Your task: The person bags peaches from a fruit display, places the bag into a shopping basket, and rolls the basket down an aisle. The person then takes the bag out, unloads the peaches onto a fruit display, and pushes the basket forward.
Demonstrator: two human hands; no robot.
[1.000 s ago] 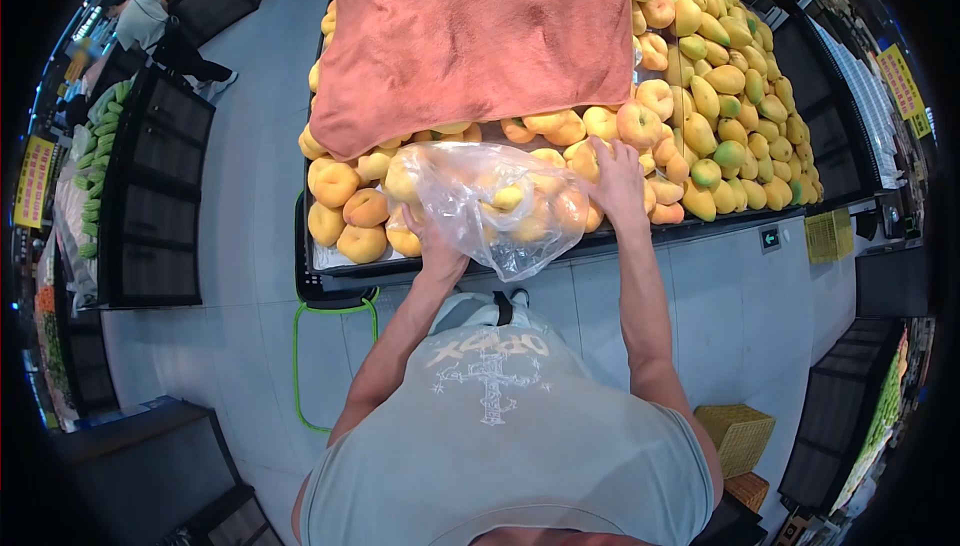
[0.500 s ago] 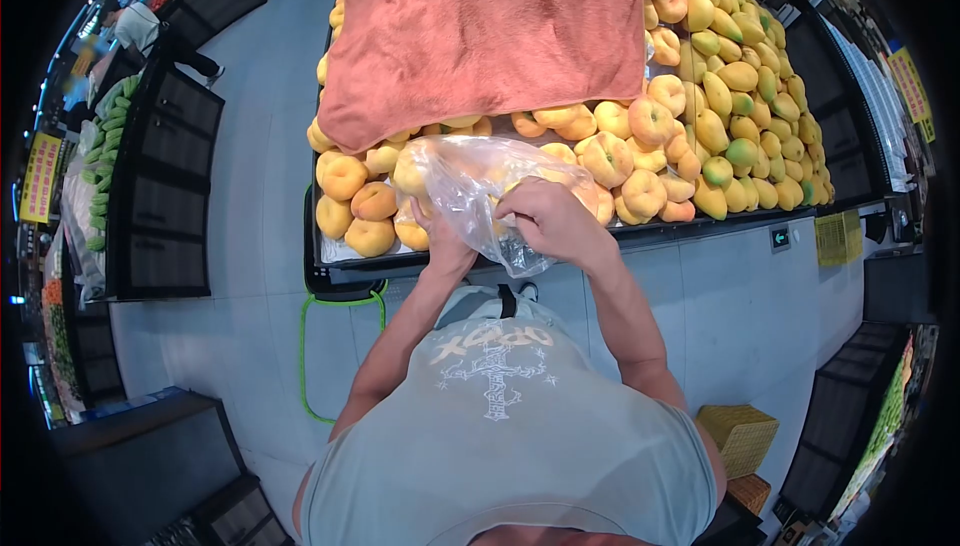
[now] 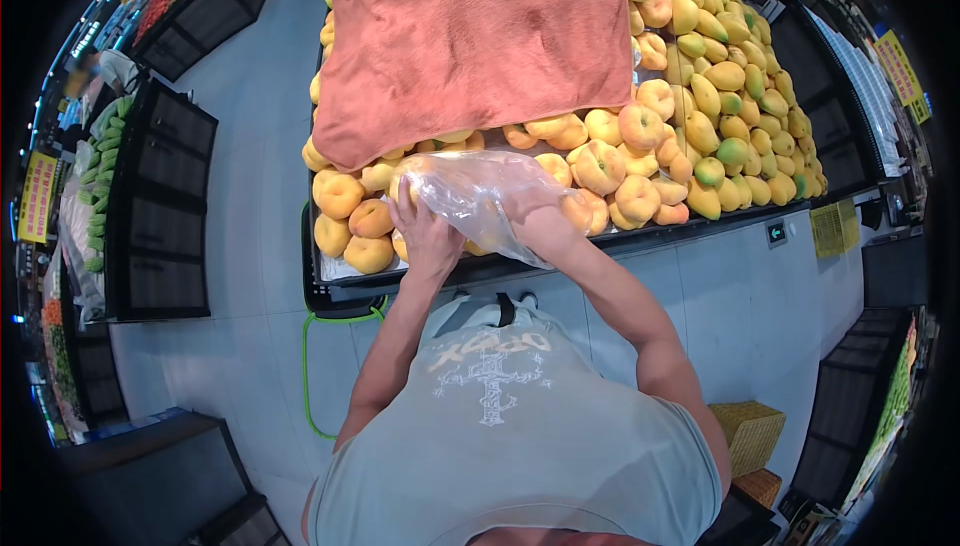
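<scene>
Your left hand [image 3: 430,236] has the plastic bag [image 3: 465,186] gripped over the peaches [image 3: 602,166], near the counter [image 3: 680,234] front edge. Your right hand [image 3: 535,208]'s inside, fingers murky through plastic, can't tell their grip.

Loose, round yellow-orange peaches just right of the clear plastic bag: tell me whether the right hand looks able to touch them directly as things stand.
Probably not directly: the right hand appears to be inside the clear plastic bag, which would come between. Otherwise the peaches lie close by, uncovered.
</scene>
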